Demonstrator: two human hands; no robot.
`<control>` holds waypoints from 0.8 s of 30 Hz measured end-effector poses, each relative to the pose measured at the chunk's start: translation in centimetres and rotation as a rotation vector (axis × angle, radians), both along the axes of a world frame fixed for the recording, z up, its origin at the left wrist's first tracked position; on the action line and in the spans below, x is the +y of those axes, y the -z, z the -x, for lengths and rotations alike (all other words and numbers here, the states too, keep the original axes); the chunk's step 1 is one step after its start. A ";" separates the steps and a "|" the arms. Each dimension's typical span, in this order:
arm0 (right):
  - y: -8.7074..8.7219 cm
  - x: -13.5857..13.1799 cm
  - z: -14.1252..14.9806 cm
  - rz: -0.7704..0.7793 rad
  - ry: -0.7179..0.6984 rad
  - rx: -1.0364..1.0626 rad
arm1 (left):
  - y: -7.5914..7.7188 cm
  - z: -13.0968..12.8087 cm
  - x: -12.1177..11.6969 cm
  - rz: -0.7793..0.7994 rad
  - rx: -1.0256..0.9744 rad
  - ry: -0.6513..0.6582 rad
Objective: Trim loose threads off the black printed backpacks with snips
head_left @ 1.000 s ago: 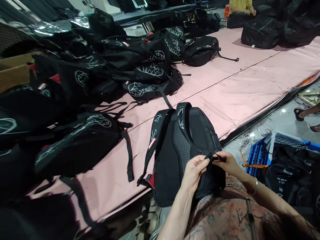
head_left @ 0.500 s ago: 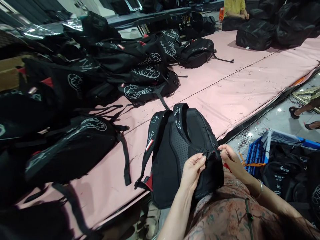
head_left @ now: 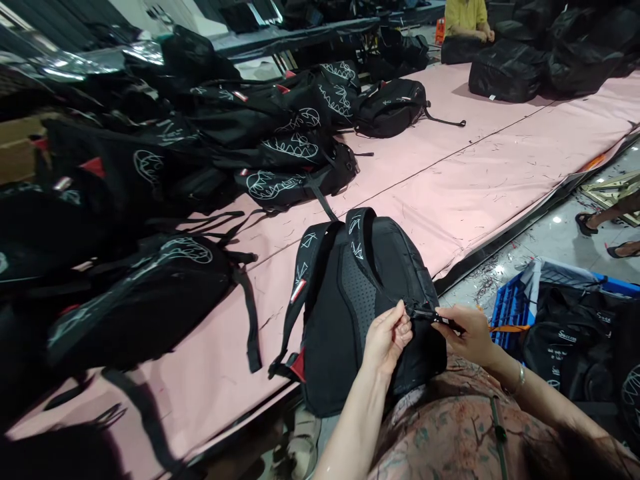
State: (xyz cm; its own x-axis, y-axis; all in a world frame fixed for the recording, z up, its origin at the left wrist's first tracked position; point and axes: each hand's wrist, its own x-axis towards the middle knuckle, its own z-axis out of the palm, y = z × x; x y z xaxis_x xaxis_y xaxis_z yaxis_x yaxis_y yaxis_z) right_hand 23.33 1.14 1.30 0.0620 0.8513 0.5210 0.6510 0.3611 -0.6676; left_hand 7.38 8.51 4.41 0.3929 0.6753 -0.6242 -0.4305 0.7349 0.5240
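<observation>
A black backpack (head_left: 327, 333) stands upright against my front, its padded back panel and shoulder straps facing up. My left hand (head_left: 387, 337) is closed in a pinch at the lower end of the right-hand shoulder strap (head_left: 361, 250); a thread there is too fine to make out. In my right hand (head_left: 465, 330) is a small dark tool that looks like thread snips (head_left: 440, 319), its tip pointing left at the strap end beside my left fingertips. Whether the blades touch anything I cannot tell.
Black backpacks with white drawings (head_left: 145, 300) lie heaped along the left of the pink-covered table (head_left: 425, 193). Thread scraps dot the cover. A blue crate (head_left: 510, 303) with black bags is at my right. Across the table sits a person in yellow (head_left: 465, 17); another person's feet (head_left: 587, 223) show at right.
My right hand has turned and come over the bag's side, bringing the thread snips to the strap end. The left hand's fingers have curled tighter there. The backpack has hardly moved.
</observation>
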 end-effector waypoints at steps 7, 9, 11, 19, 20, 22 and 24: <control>0.3 0.4 -0.5 -0.045 0.031 -0.208 | -0.1 0.2 0.3 0.099 -0.110 0.019; 0.2 0.5 -0.7 -0.057 0.007 -0.261 | -0.1 0.2 0.3 0.109 -0.114 0.011; 0.2 0.6 -0.8 -0.050 -0.001 -0.310 | -0.1 0.2 0.3 0.105 -0.108 0.010; -0.2 0.8 -1.1 -0.015 -0.021 -0.376 | -0.1 0.2 0.1 0.076 -0.086 0.011; -0.3 0.9 -1.1 -0.012 -0.025 -0.376 | -0.1 0.1 0.1 0.074 -0.080 0.014; -0.3 1.0 -1.2 0.001 -0.033 -0.373 | -0.1 0.1 0.0 0.069 -0.067 0.021; -0.3 1.2 -1.3 0.023 -0.035 -0.358 | -0.2 0.1 0.0 0.070 -0.064 0.025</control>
State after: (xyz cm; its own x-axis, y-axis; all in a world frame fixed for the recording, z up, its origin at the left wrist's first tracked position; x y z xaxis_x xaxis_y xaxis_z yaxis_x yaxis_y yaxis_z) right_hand 24.60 2.30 1.60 -0.1505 0.8616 0.4847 0.8328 0.3746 -0.4075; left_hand 7.33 8.52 4.63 0.4495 0.6201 -0.6430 -0.4424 0.7799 0.4428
